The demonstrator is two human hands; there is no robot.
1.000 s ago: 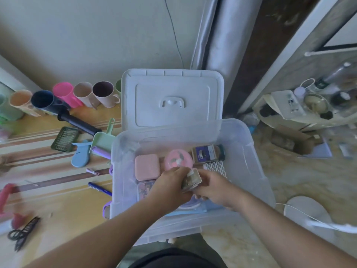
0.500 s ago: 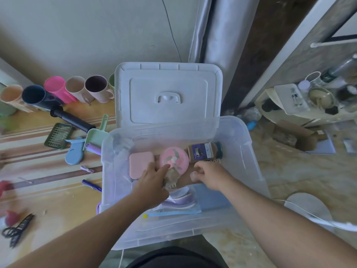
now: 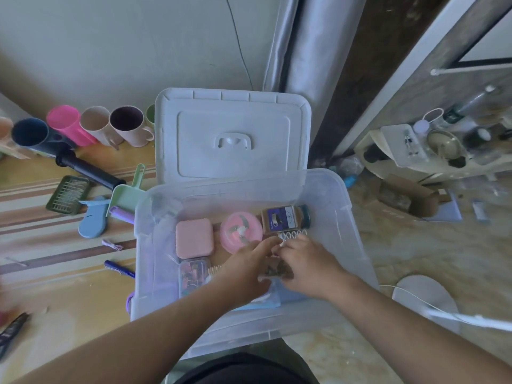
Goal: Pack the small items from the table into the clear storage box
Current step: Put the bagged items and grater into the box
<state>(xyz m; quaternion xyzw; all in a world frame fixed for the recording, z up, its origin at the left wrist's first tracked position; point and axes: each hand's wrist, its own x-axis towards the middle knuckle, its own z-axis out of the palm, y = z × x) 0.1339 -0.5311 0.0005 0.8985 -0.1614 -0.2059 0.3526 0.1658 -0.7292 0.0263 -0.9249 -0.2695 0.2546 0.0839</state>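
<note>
The clear storage box (image 3: pixel 357 225) stands in front of me, with its white lid (image 3: pixel 232 134) propped up behind it. Inside lie a pink square case (image 3: pixel 194 238), a pink round fan (image 3: pixel 239 230), a brown jar (image 3: pixel 285 218), a white mesh piece (image 3: pixel 293 234) and a clear case of clips (image 3: pixel 192 275). Both hands are down in the box. My left hand (image 3: pixel 246 268) and my right hand (image 3: pixel 307 263) meet over a small brown packet (image 3: pixel 275 268), fingers closed on it from either side. Much of the packet is hidden.
On the striped table to the left sit a row of mugs (image 3: pixel 127 128), a black handle (image 3: pixel 88 170), a green grater (image 3: pixel 69 194), a blue tool (image 3: pixel 92 220), a green scoop (image 3: pixel 127 191), a blue pen (image 3: pixel 119 268) and scissors (image 3: pixel 11 332). A cardboard box (image 3: pixel 407 198) is on the floor at right.
Both hands have shifted right and come together low in the box over the brown packet. The clip case, covered before, shows again at the left.
</note>
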